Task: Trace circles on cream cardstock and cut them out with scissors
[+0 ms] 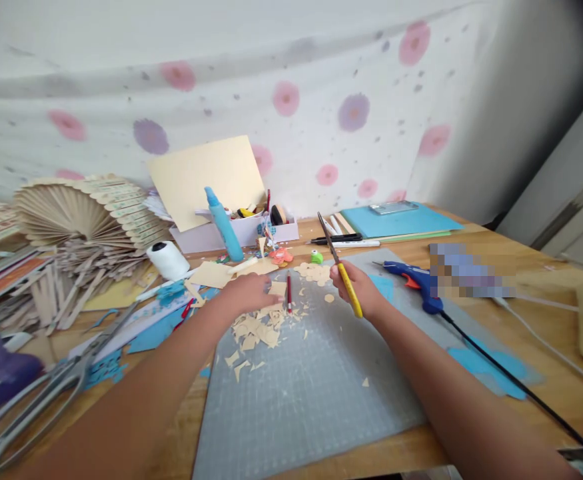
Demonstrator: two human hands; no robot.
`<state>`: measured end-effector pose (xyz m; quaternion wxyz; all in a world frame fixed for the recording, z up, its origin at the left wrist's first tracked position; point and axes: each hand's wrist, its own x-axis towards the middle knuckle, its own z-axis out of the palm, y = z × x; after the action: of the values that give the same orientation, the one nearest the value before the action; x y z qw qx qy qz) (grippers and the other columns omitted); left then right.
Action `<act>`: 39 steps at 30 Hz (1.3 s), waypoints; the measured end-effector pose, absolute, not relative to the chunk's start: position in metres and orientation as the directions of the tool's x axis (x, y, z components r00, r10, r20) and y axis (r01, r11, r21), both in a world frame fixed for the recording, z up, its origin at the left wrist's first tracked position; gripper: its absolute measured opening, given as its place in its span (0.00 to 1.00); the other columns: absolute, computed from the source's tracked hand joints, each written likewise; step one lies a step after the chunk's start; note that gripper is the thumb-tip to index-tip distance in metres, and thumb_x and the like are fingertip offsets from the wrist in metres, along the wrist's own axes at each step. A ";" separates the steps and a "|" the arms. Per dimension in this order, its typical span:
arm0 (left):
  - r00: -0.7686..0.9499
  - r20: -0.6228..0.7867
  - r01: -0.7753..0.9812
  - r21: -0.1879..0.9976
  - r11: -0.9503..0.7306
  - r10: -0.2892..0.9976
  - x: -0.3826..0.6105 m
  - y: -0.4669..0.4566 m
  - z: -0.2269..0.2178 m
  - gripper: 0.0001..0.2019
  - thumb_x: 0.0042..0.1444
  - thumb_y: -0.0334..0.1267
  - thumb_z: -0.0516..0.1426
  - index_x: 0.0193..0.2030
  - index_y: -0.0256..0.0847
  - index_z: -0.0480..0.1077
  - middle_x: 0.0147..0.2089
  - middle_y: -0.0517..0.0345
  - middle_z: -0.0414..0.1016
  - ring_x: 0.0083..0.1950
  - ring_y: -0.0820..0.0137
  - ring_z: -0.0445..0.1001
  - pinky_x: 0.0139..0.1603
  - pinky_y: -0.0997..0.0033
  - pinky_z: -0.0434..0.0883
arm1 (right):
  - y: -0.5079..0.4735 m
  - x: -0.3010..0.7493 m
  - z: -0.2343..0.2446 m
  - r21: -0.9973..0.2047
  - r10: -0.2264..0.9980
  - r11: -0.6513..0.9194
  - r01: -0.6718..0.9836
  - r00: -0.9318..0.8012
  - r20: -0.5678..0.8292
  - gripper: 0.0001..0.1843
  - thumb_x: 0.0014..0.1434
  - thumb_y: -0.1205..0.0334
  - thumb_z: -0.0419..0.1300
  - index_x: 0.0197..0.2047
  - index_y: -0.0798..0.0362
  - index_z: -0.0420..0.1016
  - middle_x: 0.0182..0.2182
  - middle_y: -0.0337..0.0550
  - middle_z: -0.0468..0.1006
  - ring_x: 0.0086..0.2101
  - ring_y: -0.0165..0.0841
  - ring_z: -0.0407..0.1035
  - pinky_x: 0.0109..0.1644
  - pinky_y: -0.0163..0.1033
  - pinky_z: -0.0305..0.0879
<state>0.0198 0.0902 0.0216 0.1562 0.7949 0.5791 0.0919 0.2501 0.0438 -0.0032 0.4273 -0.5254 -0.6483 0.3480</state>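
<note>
My right hand (356, 290) is closed around the yellow handle of a pair of scissors (350, 288), seen edge-on, with the thin dark blades pointing up and away. On the left, my left hand (254, 293) is over a pile of beige paper scraps (256, 330), its thumb and fingers at a small square of beige paper (278, 289) that they seem to pinch. Just right of that square lies a dark red pencil (289, 293). Round beige paper cutouts (314, 272) lie between my hands on the grey cutting mat (291, 413).
A blue glue gun (418, 283) with a black cord lies at right. Large grey scissors (66, 380), a white thread spool (168, 260) and wooden sticks (66, 287) crowd the left. Behind stand a blue glue bottle (224, 227) and a white box (191, 239); blue sheets (421, 222) lie back right.
</note>
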 end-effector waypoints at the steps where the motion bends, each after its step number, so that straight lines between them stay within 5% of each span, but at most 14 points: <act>1: 0.295 -0.048 0.906 0.330 -0.264 0.954 0.017 0.084 0.019 0.24 0.31 0.58 0.59 0.33 0.42 0.72 0.34 0.50 0.71 0.41 0.53 0.67 0.38 0.63 0.62 | 0.043 0.249 -0.003 -0.890 0.977 0.211 0.405 -0.089 0.191 0.19 0.55 0.42 0.45 0.29 0.50 0.57 0.21 0.34 0.59 0.22 0.28 0.55 0.23 0.33 0.51; 7: 0.265 -0.079 0.914 0.337 -0.225 0.961 0.022 0.069 0.012 0.20 0.32 0.49 0.61 0.34 0.42 0.71 0.40 0.49 0.70 0.45 0.53 0.66 0.41 0.61 0.61 | 0.038 0.243 0.000 -0.830 0.974 0.226 0.511 -0.112 0.196 0.18 0.54 0.44 0.47 0.26 0.51 0.57 0.22 0.36 0.62 0.25 0.31 0.59 0.26 0.35 0.52; 14: 0.279 -0.061 0.791 0.580 -0.193 0.958 0.018 0.066 -0.001 0.19 0.36 0.34 0.59 0.40 0.42 0.66 0.38 0.56 0.71 0.37 0.65 0.69 0.34 0.71 0.64 | 0.037 0.243 -0.001 -0.786 0.978 0.207 0.583 -0.129 0.162 0.18 0.54 0.44 0.46 0.27 0.51 0.58 0.24 0.38 0.65 0.27 0.33 0.61 0.28 0.36 0.55; 19: 0.193 0.023 0.652 0.744 -0.146 0.981 0.018 0.061 0.000 0.05 0.42 0.37 0.55 0.26 0.39 0.63 0.24 0.62 0.65 0.26 0.72 0.65 0.27 0.74 0.61 | 0.035 0.240 0.002 -0.746 0.970 0.235 0.623 -0.196 0.142 0.18 0.54 0.45 0.46 0.27 0.51 0.59 0.25 0.38 0.66 0.28 0.34 0.62 0.30 0.37 0.56; 26: 0.073 0.101 0.285 0.951 -0.117 0.992 0.012 0.037 0.023 0.11 0.47 0.45 0.53 0.28 0.40 0.57 0.23 0.64 0.63 0.24 0.75 0.66 0.29 0.72 0.67 | 0.026 0.232 0.008 -0.704 0.972 0.213 0.678 -0.221 0.081 0.18 0.54 0.45 0.47 0.27 0.52 0.59 0.25 0.39 0.66 0.28 0.35 0.62 0.31 0.38 0.56; 39: -0.084 0.236 -0.047 0.969 -0.241 0.968 0.006 0.039 0.013 0.10 0.46 0.41 0.56 0.33 0.39 0.61 0.27 0.64 0.62 0.25 0.78 0.62 0.24 0.81 0.64 | 0.010 0.213 0.008 -0.756 0.859 0.321 0.570 -0.512 -0.021 0.22 0.56 0.42 0.44 0.29 0.53 0.59 0.25 0.38 0.62 0.27 0.30 0.58 0.32 0.36 0.58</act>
<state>0.0062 0.0395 0.0134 0.4303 0.5224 0.4409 0.5895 0.2130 0.0098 0.0079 0.1971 -0.4530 -0.7886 0.3661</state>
